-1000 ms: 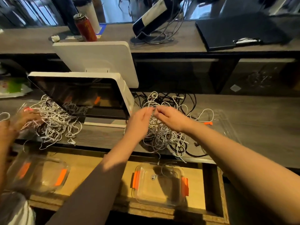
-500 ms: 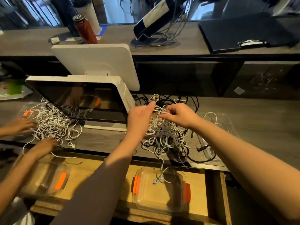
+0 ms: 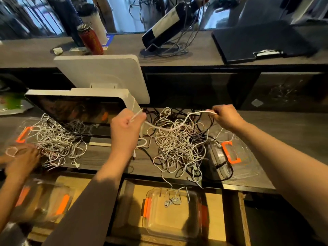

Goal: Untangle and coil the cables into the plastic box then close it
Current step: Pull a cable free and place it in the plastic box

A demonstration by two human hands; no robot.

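A tangle of white and black cables (image 3: 179,146) lies on the dark counter in front of me. My left hand (image 3: 126,128) grips one end of a thicker white cable (image 3: 166,127), its plug sticking up past my fingers. My right hand (image 3: 226,116) pinches the same cable further along, so it hangs stretched between both hands above the pile. Below the counter, a clear plastic box (image 3: 171,212) with orange clips sits in an open wooden drawer; one thin white cable end dangles into it. The box's clear lid (image 3: 232,153) with an orange clip lies right of the pile.
A white point-of-sale screen (image 3: 79,110) stands left of my left hand. Another person's hands (image 3: 23,157) work a second cable pile (image 3: 56,139) at the left, with their own clear box (image 3: 42,201) below. A red can (image 3: 90,39) and a black clipboard (image 3: 257,41) sit on the upper shelf.
My hands were close together on top of the pile; they have moved apart, drawing one thick white cable out taut between them. The other person's hands shifted over the left pile.
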